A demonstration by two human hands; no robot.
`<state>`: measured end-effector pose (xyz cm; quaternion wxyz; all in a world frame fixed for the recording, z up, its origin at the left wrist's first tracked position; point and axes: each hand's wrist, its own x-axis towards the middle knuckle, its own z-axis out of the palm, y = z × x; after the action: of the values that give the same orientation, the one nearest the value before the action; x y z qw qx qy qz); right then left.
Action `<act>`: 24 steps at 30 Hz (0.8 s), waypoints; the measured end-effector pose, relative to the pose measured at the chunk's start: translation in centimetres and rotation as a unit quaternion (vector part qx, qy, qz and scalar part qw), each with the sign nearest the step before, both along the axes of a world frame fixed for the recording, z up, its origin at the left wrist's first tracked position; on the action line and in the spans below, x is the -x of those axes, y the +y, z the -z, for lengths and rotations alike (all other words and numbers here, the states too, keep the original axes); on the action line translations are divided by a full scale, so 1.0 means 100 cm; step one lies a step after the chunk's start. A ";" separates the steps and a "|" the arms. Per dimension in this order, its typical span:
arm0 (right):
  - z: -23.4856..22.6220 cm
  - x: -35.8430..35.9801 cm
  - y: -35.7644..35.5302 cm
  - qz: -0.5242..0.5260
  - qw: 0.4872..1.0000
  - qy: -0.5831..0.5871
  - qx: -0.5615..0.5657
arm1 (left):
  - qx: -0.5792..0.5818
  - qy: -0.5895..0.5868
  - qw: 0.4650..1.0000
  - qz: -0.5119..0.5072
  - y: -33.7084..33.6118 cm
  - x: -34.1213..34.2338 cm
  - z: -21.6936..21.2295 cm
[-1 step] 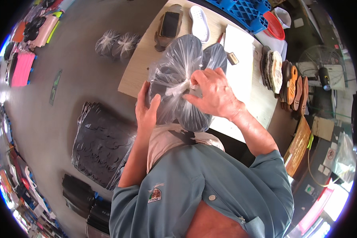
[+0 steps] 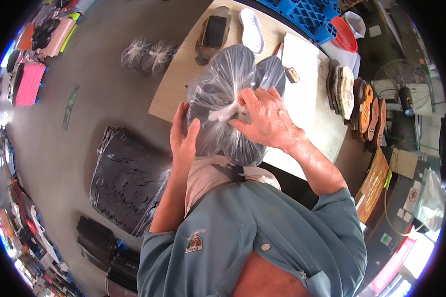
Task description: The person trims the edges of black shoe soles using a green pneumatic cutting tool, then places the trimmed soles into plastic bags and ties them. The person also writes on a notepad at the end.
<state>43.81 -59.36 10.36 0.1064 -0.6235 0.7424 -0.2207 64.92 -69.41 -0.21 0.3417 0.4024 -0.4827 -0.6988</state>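
Observation:
A clear plastic bag (image 2: 215,81) full of dark, sole-shaped pieces is in front of me, at the near edge of the wooden table (image 2: 171,94). Its gathered mouth forms a whitish knot (image 2: 222,113) on top. Thumb and fingers of my right hand (image 2: 268,118) pinch the plastic beside this knot. Against the bag's left side rests my left hand (image 2: 184,134), thumb and fingers apart, steadying rather than gripping it. Under the bag, the dark pieces' lower ends bulge near my lap.
A phone (image 2: 215,31), a white shoe sole (image 2: 251,30) and a small block (image 2: 292,74) lie on the table. Several soles (image 2: 341,89) stand at right. Two tied bags (image 2: 158,55) and a stack of dark cut sheets (image 2: 129,180) are on the floor at left.
The view has shifted very slightly. Both hands keep their places on the bag.

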 end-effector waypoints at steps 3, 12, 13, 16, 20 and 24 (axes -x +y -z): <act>0.008 0.002 -0.013 0.021 0.992 -0.062 -0.108 | 0.048 0.009 0.999 0.020 0.003 -0.007 0.015; 0.009 -0.012 -0.004 0.118 0.949 -0.283 -0.069 | -0.058 -0.097 0.992 0.048 0.005 -0.022 0.096; 0.007 -0.015 -0.007 0.147 0.942 -0.293 -0.071 | -0.096 -0.080 0.991 0.057 0.005 -0.023 0.102; -0.001 -0.023 -0.019 0.214 0.927 -0.271 -0.142 | -0.197 -0.049 0.974 0.099 -0.009 -0.029 0.107; -0.006 -0.032 -0.031 0.230 0.931 -0.243 -0.145 | -0.298 -0.024 0.938 0.175 -0.033 -0.037 0.090; -0.006 -0.036 -0.034 0.246 0.924 -0.262 -0.132 | -0.237 -0.081 0.944 0.213 -0.041 -0.033 0.083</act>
<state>47.45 -62.80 10.94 0.3203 -0.3219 0.8405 -0.2956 68.22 -73.55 -8.46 0.0394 0.4150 -0.4038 -0.8143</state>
